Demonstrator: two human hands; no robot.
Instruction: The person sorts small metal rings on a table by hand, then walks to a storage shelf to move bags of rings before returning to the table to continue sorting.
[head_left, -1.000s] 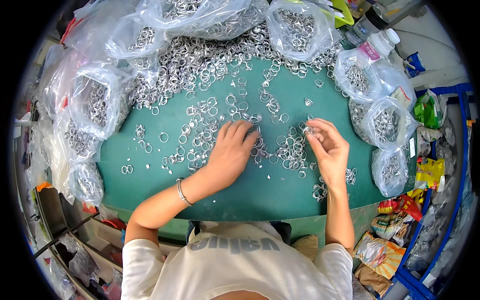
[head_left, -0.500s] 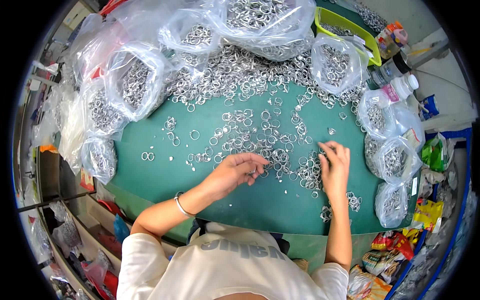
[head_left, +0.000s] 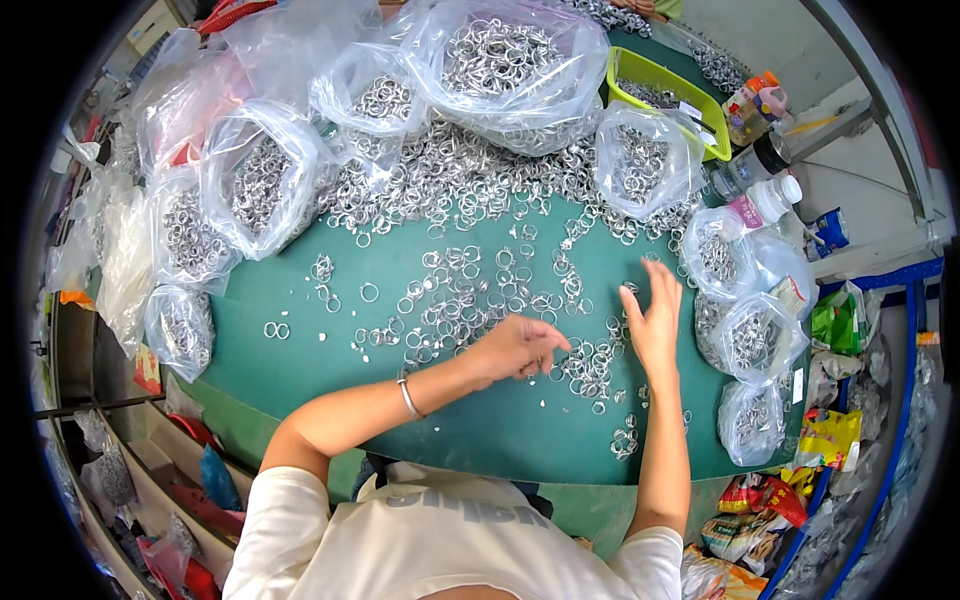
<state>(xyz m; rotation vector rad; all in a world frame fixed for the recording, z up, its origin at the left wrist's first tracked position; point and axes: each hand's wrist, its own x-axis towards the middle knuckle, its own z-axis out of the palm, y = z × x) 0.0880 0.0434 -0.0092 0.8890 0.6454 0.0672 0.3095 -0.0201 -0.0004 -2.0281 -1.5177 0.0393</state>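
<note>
My left hand [head_left: 520, 348] is over the middle of the green tabletop [head_left: 480, 425], beside a loose cluster of silver metal rings [head_left: 588, 372]. Its fingers are curled together, and whatever they may hold is hidden. A bracelet [head_left: 409, 398] circles that wrist. To the right, my right hand [head_left: 656, 315] reaches forward with thumb and fingers apart. A small silver ring [head_left: 631, 287] lies at its thumb tip, and another is close to the fingertips. More rings [head_left: 465, 290] are spread in loose groups left of the hands.
A heap of rings [head_left: 450, 180] lies along the far side. Clear plastic bags of rings [head_left: 262, 185] stand around the table, with several small ones [head_left: 752, 425] at right. Beyond are a lime-green bin [head_left: 716, 150] and bottles [head_left: 765, 200]. Another person's hand [head_left: 635, 6] shows at the top edge.
My right hand has moved forward with its fingers opening wider, toward single rings. The left hand has shifted right toward the ring cluster. The whole view has shifted slightly.
</note>
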